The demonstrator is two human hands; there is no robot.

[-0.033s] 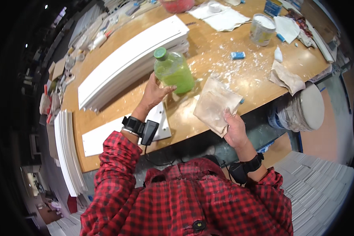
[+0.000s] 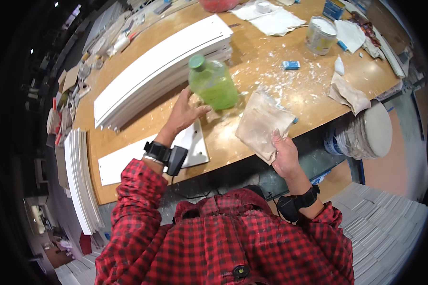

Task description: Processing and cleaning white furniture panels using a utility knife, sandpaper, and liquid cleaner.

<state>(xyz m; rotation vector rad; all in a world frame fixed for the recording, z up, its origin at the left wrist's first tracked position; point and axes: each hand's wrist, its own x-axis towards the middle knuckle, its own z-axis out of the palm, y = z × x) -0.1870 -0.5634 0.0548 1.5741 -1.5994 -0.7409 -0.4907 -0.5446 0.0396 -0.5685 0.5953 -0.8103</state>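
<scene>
A clear plastic bottle of green liquid with a green cap [image 2: 214, 83] stands on the wooden table, in front of the stack of white boards. Beside its left side is my left hand [image 2: 181, 116], thumb and fingers spread; whether a fingertip still touches the bottle is hard to tell. My right hand [image 2: 285, 154] grips a folded, stained beige cloth [image 2: 262, 124] by its near corner, thumb on top, at the table's front edge. A single white board with dark holes [image 2: 128, 163] lies flat below my left forearm.
The stacked white boards [image 2: 161, 66] fill the left of the table [image 2: 252, 57]. White crumbs surround a small blue block [image 2: 291, 65]. A tub of white paste [image 2: 321, 35], a small white bottle [image 2: 339, 65] and another cloth [image 2: 348, 95] sit right. A bucket [image 2: 375, 128] stands beyond the edge.
My left hand's fingers have loosened from the bottle, and the thumb has come away from its side. The right hand keeps its hold on the cloth.
</scene>
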